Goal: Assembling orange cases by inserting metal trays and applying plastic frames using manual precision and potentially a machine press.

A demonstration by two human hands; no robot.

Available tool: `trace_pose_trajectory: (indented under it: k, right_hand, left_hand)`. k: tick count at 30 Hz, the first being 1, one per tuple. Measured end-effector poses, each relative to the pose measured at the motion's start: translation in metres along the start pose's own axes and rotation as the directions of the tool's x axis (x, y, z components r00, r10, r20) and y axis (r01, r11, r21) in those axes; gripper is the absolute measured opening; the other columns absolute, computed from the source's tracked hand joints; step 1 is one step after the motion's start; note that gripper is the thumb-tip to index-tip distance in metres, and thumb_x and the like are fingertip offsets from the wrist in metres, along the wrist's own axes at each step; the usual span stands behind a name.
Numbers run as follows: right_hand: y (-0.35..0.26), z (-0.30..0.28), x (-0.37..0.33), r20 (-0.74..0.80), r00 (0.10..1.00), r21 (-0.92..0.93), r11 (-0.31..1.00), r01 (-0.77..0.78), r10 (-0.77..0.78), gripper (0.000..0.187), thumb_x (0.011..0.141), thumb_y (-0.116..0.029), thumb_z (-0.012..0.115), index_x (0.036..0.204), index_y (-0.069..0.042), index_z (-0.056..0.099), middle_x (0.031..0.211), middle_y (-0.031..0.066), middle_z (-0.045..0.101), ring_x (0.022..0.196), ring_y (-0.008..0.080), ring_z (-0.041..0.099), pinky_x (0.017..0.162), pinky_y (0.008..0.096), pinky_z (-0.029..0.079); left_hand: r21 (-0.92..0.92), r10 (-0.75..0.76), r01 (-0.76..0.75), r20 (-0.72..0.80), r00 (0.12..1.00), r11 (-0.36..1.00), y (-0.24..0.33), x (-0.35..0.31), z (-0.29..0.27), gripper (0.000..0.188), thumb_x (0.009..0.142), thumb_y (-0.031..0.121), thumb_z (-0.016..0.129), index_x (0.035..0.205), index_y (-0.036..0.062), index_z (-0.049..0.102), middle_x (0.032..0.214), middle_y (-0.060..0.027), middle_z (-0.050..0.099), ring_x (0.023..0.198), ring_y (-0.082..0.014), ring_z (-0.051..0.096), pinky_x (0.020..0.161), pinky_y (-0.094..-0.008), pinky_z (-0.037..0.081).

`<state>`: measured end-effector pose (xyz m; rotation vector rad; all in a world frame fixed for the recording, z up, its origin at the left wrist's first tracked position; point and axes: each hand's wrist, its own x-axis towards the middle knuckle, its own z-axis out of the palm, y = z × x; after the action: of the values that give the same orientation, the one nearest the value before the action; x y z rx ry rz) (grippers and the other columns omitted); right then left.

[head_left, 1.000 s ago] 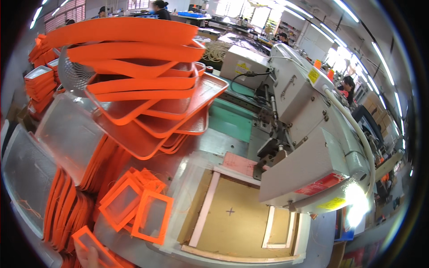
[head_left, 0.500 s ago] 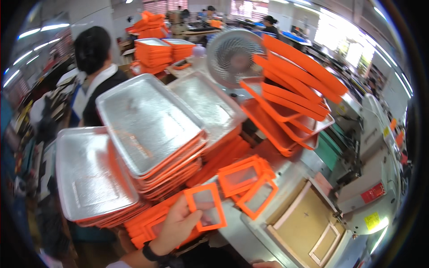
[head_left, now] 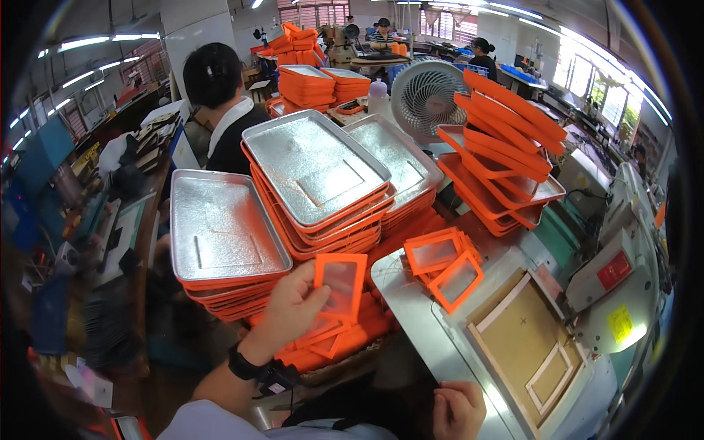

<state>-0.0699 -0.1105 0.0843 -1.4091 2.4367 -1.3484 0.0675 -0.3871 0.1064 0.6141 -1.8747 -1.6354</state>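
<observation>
My left hand [head_left: 286, 312], with a dark band on its wrist, pinches the edge of an orange rectangular frame [head_left: 342, 287] with a clear window, held upright. Below it lie more orange window frames [head_left: 326, 341], heaped beside the tray stacks. Several like pieces [head_left: 433, 253] overlap on the metal table [head_left: 400, 290]. At the table's near edge, my right hand [head_left: 458, 411] has its fingers curled in, and nothing shows in it. To its right is a wooden frame jig [head_left: 506, 326] holding a brown board with a smaller pale frame.
Stacks of orange trays with silvery inner faces [head_left: 315, 165] stand ahead and left. Tilted orange trays [head_left: 506, 147] pile up at the far right, before a white fan [head_left: 433, 99]. A machine [head_left: 616, 279] borders the right side. A co-worker [head_left: 220, 110] sits behind the stacks.
The view has shifted, so the trays and table sit farther right in it. My right hand has come further into view at the bottom. My left hand still holds the orange window frame.
</observation>
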Motion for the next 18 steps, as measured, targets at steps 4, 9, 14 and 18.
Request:
trace_pose_trajectory:
  k: [4,9,14,18]
  right_hand:
    - [-0.004,-0.001,0.000,-0.022,1.000,0.001,1.000,0.012,-0.012,0.007,0.087,0.000,0.064,0.093,0.001,0.067,0.096,0.0157,0.065,0.090,0.0348,0.063,0.080,0.0389,0.049]
    - [-0.002,-0.001,-0.002,-0.043,0.998,0.018,0.999,0.052,-0.051,0.005,0.086,-0.001,0.066,0.090,0.000,0.066,0.094,0.0145,0.065,0.088,0.0348,0.062,0.079,0.0393,0.049]
    - [0.004,0.002,-0.002,-0.083,0.991,0.023,0.994,0.104,-0.102,0.005,0.084,-0.001,0.067,0.089,0.000,0.066,0.091,0.0152,0.065,0.084,0.0355,0.062,0.075,0.0403,0.049]
    - [0.002,-0.001,-0.001,-0.088,0.991,0.064,0.992,0.105,-0.099,0.005,0.084,-0.001,0.067,0.089,0.000,0.067,0.091,0.0159,0.065,0.082,0.0362,0.061,0.073,0.0412,0.049]
  left_hand:
    - [0.158,0.074,-0.060,-0.089,0.993,0.986,0.001,-0.017,-0.030,0.040,0.090,-0.005,0.045,0.129,0.0009,0.054,0.102,-0.0041,0.064,0.089,-0.0079,0.060,0.079,-0.0233,0.050]
    - [0.349,0.016,-0.012,-0.008,1.000,0.937,-0.019,-0.028,-0.036,0.049,0.084,-0.002,0.044,0.133,-0.0015,0.050,0.114,-0.0076,0.061,0.104,-0.0151,0.058,0.092,-0.0280,0.046]
    - [0.795,-0.049,-0.054,0.105,0.993,0.605,-0.044,-0.026,-0.021,0.056,0.085,0.007,0.053,0.140,-0.0001,0.046,0.128,-0.0207,0.054,0.118,-0.0333,0.053,0.102,-0.0376,0.043]
    - [0.916,-0.024,-0.145,0.166,0.986,0.374,-0.028,-0.033,-0.003,0.053,0.087,0.015,0.058,0.137,-0.0001,0.049,0.133,-0.0224,0.050,0.124,-0.0386,0.048,0.105,-0.0434,0.040]
